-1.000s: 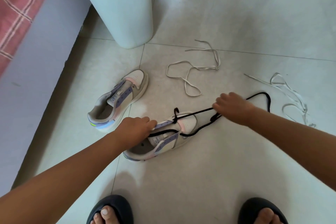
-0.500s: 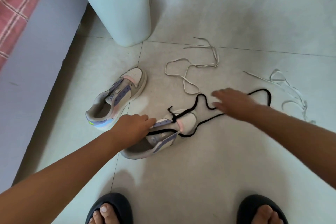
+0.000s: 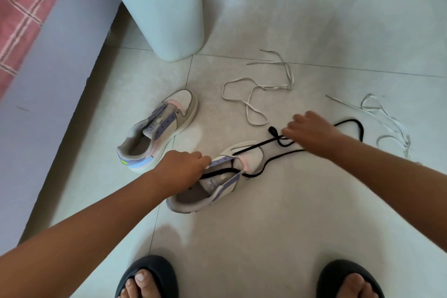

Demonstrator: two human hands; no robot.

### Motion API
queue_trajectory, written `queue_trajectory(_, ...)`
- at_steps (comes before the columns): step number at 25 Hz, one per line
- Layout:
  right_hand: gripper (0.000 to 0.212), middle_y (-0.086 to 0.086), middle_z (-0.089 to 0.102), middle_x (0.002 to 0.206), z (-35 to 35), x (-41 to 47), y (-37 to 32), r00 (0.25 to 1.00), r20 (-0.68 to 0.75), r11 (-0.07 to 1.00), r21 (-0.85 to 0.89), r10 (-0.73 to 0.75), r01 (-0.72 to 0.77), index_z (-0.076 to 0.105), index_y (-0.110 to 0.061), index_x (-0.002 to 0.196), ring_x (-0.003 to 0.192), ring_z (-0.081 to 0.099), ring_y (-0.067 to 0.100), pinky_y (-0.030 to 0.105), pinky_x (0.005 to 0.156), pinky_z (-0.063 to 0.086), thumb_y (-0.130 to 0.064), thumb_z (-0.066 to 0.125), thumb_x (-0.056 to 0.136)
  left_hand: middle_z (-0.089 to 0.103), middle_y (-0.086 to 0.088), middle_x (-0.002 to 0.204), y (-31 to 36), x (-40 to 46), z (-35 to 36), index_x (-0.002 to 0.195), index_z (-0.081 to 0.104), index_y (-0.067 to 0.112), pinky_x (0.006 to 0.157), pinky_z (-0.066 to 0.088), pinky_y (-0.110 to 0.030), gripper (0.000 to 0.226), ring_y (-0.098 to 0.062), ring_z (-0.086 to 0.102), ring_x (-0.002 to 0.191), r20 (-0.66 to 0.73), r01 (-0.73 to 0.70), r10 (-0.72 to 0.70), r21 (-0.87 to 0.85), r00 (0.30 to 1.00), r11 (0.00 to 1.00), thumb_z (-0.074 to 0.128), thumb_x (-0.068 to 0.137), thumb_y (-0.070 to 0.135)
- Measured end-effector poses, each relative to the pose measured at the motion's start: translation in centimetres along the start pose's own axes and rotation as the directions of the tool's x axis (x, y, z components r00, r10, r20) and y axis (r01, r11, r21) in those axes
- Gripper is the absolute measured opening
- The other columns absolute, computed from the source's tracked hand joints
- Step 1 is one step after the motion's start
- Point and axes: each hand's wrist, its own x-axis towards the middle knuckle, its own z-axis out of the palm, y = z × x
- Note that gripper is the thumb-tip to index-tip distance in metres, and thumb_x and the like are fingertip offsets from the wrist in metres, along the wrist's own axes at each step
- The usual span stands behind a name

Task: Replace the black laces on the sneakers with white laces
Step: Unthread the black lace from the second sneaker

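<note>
A pale tiled floor (image 3: 266,237) fills most of the frame. At the upper left runs a grey wall (image 3: 48,80) with a pink checked cloth (image 3: 21,12) in the corner above it. A white bin (image 3: 164,14) with a blue liner stands at the top, left of centre.

Two bare forearms reach in from the lower corners. The left hand (image 3: 181,172) sits at frame centre, its fingers closed on the purple eyelet strip of the near sneaker (image 3: 217,186), which lies on the floor with its toe toward the upper right. The right hand (image 3: 312,133), right of centre, has its fingers curled down onto the black lace (image 3: 273,159); whether they pinch it or only press on it cannot be told. The lace runs from the sneaker's lower eyelets across the toe to that hand, with a loop showing past the wrist at the right.

The far sneaker (image 3: 159,130), unlaced, lies left of centre, just above the left hand.

One white lace (image 3: 256,94) is strewn loose above the right hand; a second white lace (image 3: 387,123) lies at the right edge.

Two feet in dark slippers (image 3: 150,273) show at the bottom edge.
</note>
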Motion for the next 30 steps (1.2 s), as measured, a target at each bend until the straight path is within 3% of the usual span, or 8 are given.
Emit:
queue_trajectory(2,0.020,-0.005,0.065,0.101,1.3,-3.1,4.1,0.945,0.216,0.967,-0.118,0.246,-0.225,0.057,-0.026,0.107,0.103,0.057,0.017,0.032,0.079,0.041,-0.022,0.052,0.087,0.055,0.003,0.103,-0.9,-0.6,0.8,0.120,0.044,0.026,0.046,0.018,-0.027,0.026,-0.023,0.060,0.083,0.049,0.026,-0.025,-0.018,0.998,1.000,0.042,0.094,0.023)
queue_trajectory(7,0.022,-0.005,0.064,0.101,1.9,-6.8,6.7,0.819,0.225,0.845,-0.241,0.527,-0.478,0.055,-0.023,0.109,0.100,0.058,0.017,0.031,0.078,0.043,-0.021,0.043,0.091,0.057,0.009,0.116,-2.4,-1.3,2.0,0.123,0.046,0.032,0.069,0.042,-0.029,0.029,-0.016,0.059,0.099,0.096,0.145,-0.121,-0.311,0.988,0.939,0.030,0.099,0.031)
queue_trajectory(12,0.038,0.008,0.062,0.107,-1.6,1.6,-4.8,0.953,0.130,0.894,0.331,0.274,-0.302,0.058,-0.012,0.112,0.102,0.057,0.029,0.036,0.076,0.041,-0.043,0.046,0.094,0.056,0.006,0.120,-1.0,1.2,0.3,0.128,0.049,0.033,0.074,0.040,-0.028,0.034,-0.016,0.054,0.108,0.104,0.191,-0.161,-0.570,0.981,0.799,0.040,0.097,0.044)
queue_trajectory(14,0.035,0.001,0.067,0.086,-2.3,2.8,-7.7,0.984,-0.035,0.963,0.217,0.173,-0.162,0.065,-0.017,0.094,0.082,0.063,0.022,0.030,0.066,0.045,-0.049,0.061,0.084,0.054,0.000,0.116,-0.5,1.1,-0.7,0.130,0.048,0.028,0.073,0.041,-0.029,0.039,-0.021,0.055,0.104,0.054,0.217,-0.220,-0.498,0.974,0.839,0.041,0.096,0.045)
queue_trajectory(18,0.023,-0.006,0.065,0.080,-2.5,4.4,-7.6,0.982,0.050,0.980,0.078,0.182,-0.185,0.063,-0.023,0.087,0.076,0.061,0.014,0.026,0.062,0.042,-0.042,0.068,0.076,0.058,-0.007,0.091,3.5,0.4,-2.2,0.099,0.058,0.012,0.060,0.041,-0.033,0.039,-0.026,0.058,0.079,-0.368,0.140,-0.289,-0.382,0.884,0.914,0.045,0.093,0.048)
queue_trajectory(22,0.019,-0.005,0.064,0.089,-1.8,4.8,-6.8,0.996,0.012,0.996,0.025,0.090,-0.091,0.061,-0.021,0.098,0.086,0.061,0.017,0.027,0.068,0.042,-0.022,0.057,0.080,0.065,0.000,0.098,6.7,0.9,-1.7,0.109,0.050,0.017,0.062,0.036,-0.027,0.047,-0.022,0.062,0.093,-0.074,0.220,-0.264,-0.363,0.962,0.905,0.031,0.095,0.057)
queue_trajectory(24,0.019,-0.008,0.063,0.068,-1.7,4.1,-6.6,0.999,-0.034,1.000,-0.003,0.019,-0.019,0.068,-0.025,0.079,0.066,0.060,0.012,0.022,0.054,0.041,-0.025,0.073,0.061,0.064,-0.004,0.101,6.0,1.4,-1.2,0.111,0.049,0.015,0.065,0.038,-0.028,0.036,-0.024,0.061,0.094,0.036,0.277,-0.296,-0.475,0.955,0.835,0.036,0.098,0.045)
queue_trajectory(30,0.025,-0.002,0.058,0.054,1.0,0.1,-3.3,0.997,0.070,0.995,-0.095,-0.018,0.024,0.063,-0.018,0.057,0.053,0.058,0.017,0.022,0.046,0.042,-0.023,0.085,0.045,0.065,-0.002,0.095,5.4,1.1,-1.0,0.110,0.048,0.020,0.069,0.052,-0.034,0.027,-0.027,0.063,0.083,0.049,0.327,-0.344,-0.453,0.938,0.829,0.034,0.097,0.039)
